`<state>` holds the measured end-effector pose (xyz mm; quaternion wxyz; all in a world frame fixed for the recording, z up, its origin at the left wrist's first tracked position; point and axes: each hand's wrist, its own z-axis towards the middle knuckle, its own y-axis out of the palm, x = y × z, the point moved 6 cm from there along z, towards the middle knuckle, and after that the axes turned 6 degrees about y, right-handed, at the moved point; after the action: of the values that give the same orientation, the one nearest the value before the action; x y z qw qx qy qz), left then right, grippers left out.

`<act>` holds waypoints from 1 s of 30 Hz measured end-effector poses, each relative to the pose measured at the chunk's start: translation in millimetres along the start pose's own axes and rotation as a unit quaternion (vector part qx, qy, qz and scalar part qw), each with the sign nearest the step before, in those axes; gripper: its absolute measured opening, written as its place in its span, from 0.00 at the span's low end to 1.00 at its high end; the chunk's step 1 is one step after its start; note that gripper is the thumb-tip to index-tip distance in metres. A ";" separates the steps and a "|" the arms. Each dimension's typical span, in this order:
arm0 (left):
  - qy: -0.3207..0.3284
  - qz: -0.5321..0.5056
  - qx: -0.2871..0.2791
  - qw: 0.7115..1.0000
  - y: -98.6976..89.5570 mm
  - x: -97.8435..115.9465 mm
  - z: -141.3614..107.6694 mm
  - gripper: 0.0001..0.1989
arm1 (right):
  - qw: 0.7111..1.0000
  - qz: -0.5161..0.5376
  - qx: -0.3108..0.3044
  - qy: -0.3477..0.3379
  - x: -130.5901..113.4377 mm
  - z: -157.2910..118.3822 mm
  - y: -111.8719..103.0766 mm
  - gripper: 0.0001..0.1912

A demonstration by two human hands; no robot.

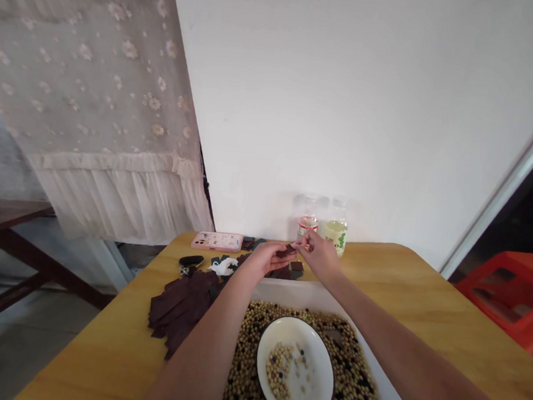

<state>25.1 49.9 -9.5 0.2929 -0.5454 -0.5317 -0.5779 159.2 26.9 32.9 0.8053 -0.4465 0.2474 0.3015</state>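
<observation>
My left hand (268, 258) holds a small dark brown piece (285, 251), perhaps a little cloth pouch, out beyond the far edge of the tray. Thumb and fingers of my right hand (313, 251) are pinched together at the right end of that piece; what they grip is too small to make out. Below my hands lies a white tray (305, 287) full of small round tan and black beads or beans (248, 348). On top of them sits a white dark-rimmed bowl (296, 395) with some more of the same inside.
Left of the tray is a heap of dark brown flat pieces (182, 308). Behind it are a crumpled white tissue (223, 266), a black key fob (191, 260) and a pink phone (217, 240). Two clear jars (335, 234) stand against the wall; a red stool (514, 296) is at right.
</observation>
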 end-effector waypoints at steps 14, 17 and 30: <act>0.000 -0.005 0.016 1.000 0.0 0.8 -0.4 0.07 | 1.000 -0.005 -0.025 -0.014 -12.8 -6.2 3.1 0.10; 0.000 -0.010 0.014 1.000 -1.3 -0.4 1.3 0.07 | 1.000 -0.008 -0.020 -0.019 -13.7 -6.2 2.2 0.10; -0.002 -0.001 0.012 1.000 1.2 2.2 -0.2 0.09 | 0.999 -0.020 -0.021 -0.019 -11.2 -2.7 -0.5 0.08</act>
<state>25.6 50.0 -7.1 0.2980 -0.5428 -0.5399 -0.5701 151.5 21.4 39.4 0.8062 -0.4623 0.2163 0.2992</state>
